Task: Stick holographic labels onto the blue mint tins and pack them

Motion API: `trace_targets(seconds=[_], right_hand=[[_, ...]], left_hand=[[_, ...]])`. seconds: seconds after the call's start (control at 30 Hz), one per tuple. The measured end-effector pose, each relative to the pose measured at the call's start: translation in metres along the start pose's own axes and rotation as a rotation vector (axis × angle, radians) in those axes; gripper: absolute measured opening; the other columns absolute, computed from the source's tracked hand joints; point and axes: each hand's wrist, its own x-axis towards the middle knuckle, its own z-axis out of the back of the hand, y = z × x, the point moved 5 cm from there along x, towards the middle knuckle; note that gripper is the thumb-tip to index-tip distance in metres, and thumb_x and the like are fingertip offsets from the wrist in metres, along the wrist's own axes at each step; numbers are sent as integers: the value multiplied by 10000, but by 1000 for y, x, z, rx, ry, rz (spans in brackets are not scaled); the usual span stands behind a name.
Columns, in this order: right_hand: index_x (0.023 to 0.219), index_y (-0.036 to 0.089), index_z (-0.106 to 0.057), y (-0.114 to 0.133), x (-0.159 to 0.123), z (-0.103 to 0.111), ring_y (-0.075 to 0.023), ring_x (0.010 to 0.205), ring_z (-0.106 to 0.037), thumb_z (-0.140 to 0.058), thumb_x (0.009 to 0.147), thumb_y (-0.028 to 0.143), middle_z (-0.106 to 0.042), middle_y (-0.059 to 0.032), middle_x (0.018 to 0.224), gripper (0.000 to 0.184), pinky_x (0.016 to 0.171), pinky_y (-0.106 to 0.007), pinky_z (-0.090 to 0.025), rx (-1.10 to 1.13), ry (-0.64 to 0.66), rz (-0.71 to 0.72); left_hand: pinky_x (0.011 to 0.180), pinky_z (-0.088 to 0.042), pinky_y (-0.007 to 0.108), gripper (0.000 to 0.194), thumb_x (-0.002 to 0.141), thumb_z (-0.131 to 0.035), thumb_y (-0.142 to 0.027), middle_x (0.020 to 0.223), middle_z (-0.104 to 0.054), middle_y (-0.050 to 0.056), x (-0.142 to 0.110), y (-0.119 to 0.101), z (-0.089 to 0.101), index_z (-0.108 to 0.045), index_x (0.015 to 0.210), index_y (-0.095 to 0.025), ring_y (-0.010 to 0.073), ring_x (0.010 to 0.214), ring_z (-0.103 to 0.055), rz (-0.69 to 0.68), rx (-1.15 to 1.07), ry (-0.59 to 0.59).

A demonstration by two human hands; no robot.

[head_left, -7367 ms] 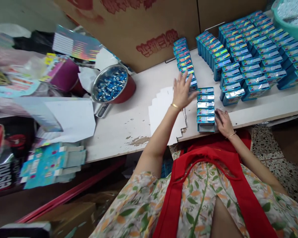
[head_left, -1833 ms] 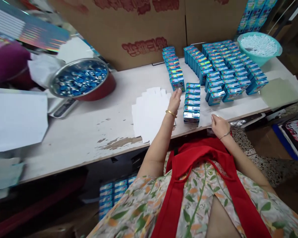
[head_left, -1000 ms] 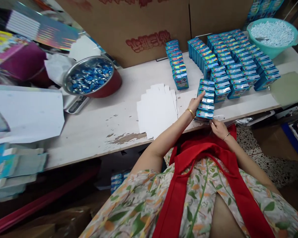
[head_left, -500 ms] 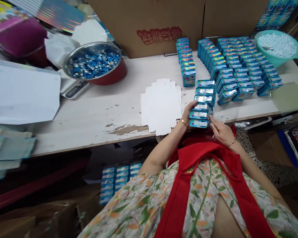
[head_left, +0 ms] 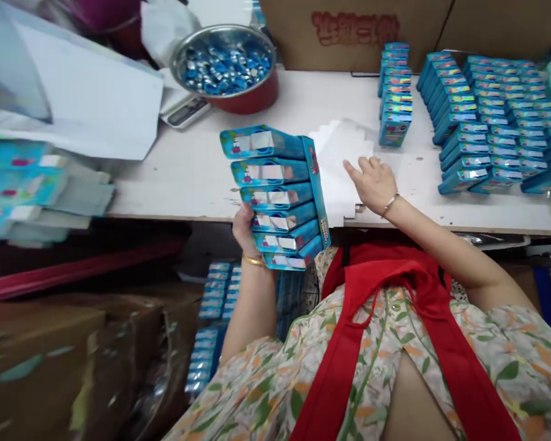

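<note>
My left hand is closed round a wrapped pack of several small blue boxes, lifted off the table and held out to the left, above the table's front edge. Only the hand's back and thumb side show behind the pack. My right hand rests on the white table with its fingers loosely spread, lying on a fan of flat white cardboard blanks. It holds nothing.
Rows of blue boxes and a single line of them stand at the back right. A red-sided metal bowl of blue foil pieces sits on a scale at the back. More blue boxes lie under the table.
My left hand has lifted the pack of blue boxes off the table and swung it left. My right hand let go and moved onto the white blanks. The camera turned left.
</note>
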Motion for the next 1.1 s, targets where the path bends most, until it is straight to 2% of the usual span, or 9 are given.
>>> trace_targets(seconds=[0.1, 0.2, 0.27, 0.37, 0.47, 0.57, 0.7, 0.93, 1.1], right_hand=[[1445, 143, -509, -3, 12, -62, -364, 1231, -495, -406, 946, 162, -570, -226, 1358, 510, 977, -510, -426, 96, 198, -2], [1357, 65, -531, -18, 6, -86, -331, 1176, -530, -515, 852, 173, -599, -222, 1318, 516, 1023, -471, -435, 299, 121, 12], [1272, 73, -564, -28, -1, -91, -308, 1125, -557, -543, 805, 175, -645, -200, 1248, 479, 1027, -446, -448, 422, 70, 46], [1140, 131, -627, -36, -6, -95, -286, 1102, -587, -501, 844, 181, -696, -173, 1191, 326, 1021, -433, -460, 521, 23, 62], [1055, 171, -672, -40, -5, -97, -262, 1043, -629, -455, 931, 236, -739, -142, 1119, 259, 982, -410, -481, 604, -11, 15], [961, 197, -714, -45, -2, -90, -223, 937, -663, -445, 991, 357, -764, -96, 984, 314, 908, -359, -507, 731, -112, -77], [955, 218, -755, -49, -1, -68, -228, 1058, -674, -480, 993, 503, -770, -83, 1087, 398, 1014, -402, -491, 825, -346, -80], [980, 219, -799, -50, 3, -69, -235, 1122, -693, -532, 965, 557, -786, -66, 1139, 431, 1078, -435, -469, 940, -190, -22], [990, 233, -812, -60, 1, -64, -236, 1144, -688, -598, 906, 618, -786, -54, 1154, 448, 1096, -420, -481, 1059, -243, -58]], left_hand=[[906, -642, 444, 586, 567, -858, -589, 869, -802, 38, -19, 8, 35, -739, 992, -203, 314, 1019, -754, 45, 33, -168], [782, -660, 378, 552, 550, -863, -533, 874, -806, 40, -35, 26, 55, -734, 971, -200, 269, 862, -776, 137, 65, -284], [759, -659, 375, 506, 533, -865, -515, 864, -803, 20, -40, 42, 55, -718, 910, -212, 257, 803, -775, 246, 83, -275], [829, -647, 379, 471, 532, -876, -485, 929, -798, 4, -37, 61, 40, -690, 877, -224, 262, 887, -772, 338, 112, -171], [843, -618, 369, 578, 566, -872, -469, 1057, -781, 25, -26, 80, 25, -683, 1055, -227, 260, 952, -751, 389, 151, -63], [836, -581, 338, 724, 584, -877, -437, 1114, -747, 35, -14, 97, 23, -623, 1229, -229, 227, 936, -728, 414, 246, -5], [834, -553, 310, 769, 594, -884, -403, 1097, -730, 35, -8, 104, 27, -606, 1286, -216, 192, 891, -709, 379, 350, 6], [843, -566, 332, 683, 642, -846, -408, 1125, -734, 54, -8, 89, 5, -623, 1254, -204, 211, 926, -711, 372, 292, 37], [782, -544, 303, 713, 612, -852, -398, 1024, -746, 43, 6, 97, 6, -622, 1249, -176, 183, 830, -701, 385, 392, 46]])
